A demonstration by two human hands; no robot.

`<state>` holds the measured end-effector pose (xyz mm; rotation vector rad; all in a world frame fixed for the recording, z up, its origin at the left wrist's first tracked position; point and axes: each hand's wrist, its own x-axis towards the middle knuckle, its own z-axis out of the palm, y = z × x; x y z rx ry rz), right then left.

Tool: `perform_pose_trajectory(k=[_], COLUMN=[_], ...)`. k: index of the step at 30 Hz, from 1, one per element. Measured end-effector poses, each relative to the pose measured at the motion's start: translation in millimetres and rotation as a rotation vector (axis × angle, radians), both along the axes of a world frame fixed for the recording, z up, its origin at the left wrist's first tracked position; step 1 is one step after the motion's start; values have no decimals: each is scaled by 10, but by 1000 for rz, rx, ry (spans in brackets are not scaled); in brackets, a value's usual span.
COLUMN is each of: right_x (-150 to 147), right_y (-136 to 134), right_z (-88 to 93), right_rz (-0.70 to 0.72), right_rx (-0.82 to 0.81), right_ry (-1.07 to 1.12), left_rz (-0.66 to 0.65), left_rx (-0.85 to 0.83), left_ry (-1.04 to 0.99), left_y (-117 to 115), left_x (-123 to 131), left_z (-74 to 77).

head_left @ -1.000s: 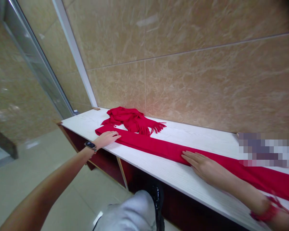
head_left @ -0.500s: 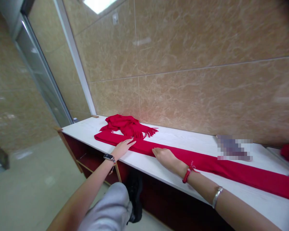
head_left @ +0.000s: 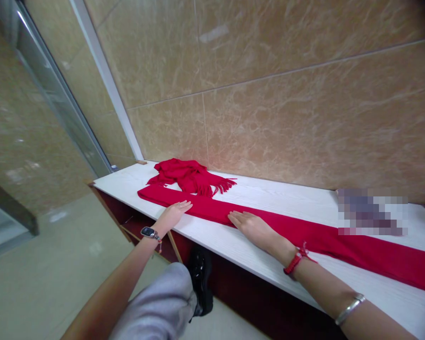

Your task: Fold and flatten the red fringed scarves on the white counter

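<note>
A long red scarf [head_left: 208, 209], folded into a narrow strip, stretches along the white tabletop [head_left: 116, 188] and runs out of view at the right. My left hand [head_left: 173, 215] lies on its near edge toward the left end, fingers extended. Further right, my right hand [head_left: 251, 226] rests flat on the same strip with its fingers stretched out. Behind the strip's left part lies a second, crumpled red scarf [head_left: 186, 174] with a fringe, touched by neither hand.
A tiled wall [head_left: 269, 123] rises behind the table. A pixelated flat object [head_left: 366, 212] lies at the back right. Open shelves [head_left: 141, 225] sit under the tabletop, and my knee [head_left: 170, 288] is in front of them. A glass door [head_left: 67, 94] stands at the left.
My left hand has slid slightly left along the folded scarf. My right hand's fingers have straightened from a curled shape. The camera view has tilted a little downward.
</note>
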<state>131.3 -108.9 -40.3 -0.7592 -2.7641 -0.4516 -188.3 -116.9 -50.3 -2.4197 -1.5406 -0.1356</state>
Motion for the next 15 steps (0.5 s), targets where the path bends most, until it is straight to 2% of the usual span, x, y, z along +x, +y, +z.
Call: perform_pose_trajectory(k=[4,7,10,15], right_x=[38,45,41,66], right_y=[19,27,31,9], right_z=[-41,-56,-67,-93], right_rz=[15,14,12,24], right_rx=[2,-1,-8,-44], right_ry=[3,16,22,43], left_rz=[4,37,47,-140], left_rx=[-12,-21,-23,-149], left_ry=[44,93,70,-34], left_y=[23,8,-47,-154], left_x=[-12,93,345,836], left_z=[-22,25,109,174])
